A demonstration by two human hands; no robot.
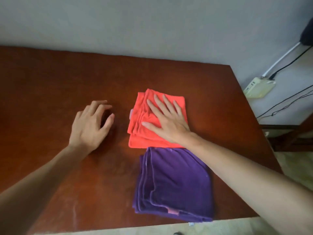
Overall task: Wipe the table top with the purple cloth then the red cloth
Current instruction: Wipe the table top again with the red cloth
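Observation:
A folded red cloth (143, 133) lies right of the middle of the brown table top (50, 85). My right hand (166, 119) lies flat on it, fingers straight and spread, pressing down. Just nearer to me, touching the red cloth's near edge, a folded purple cloth (174, 185) lies by the table's front edge; my right forearm passes over its right side. My left hand (92, 124) hovers over or rests on the bare wood left of the red cloth, fingers loosely curled, holding nothing.
The table's right edge (250, 106) drops off to the floor, where a cream power strip (259, 88) with white and black cables lies by the wall. A grey wall runs behind the table. Dark wooden furniture (288, 134) stands at the right.

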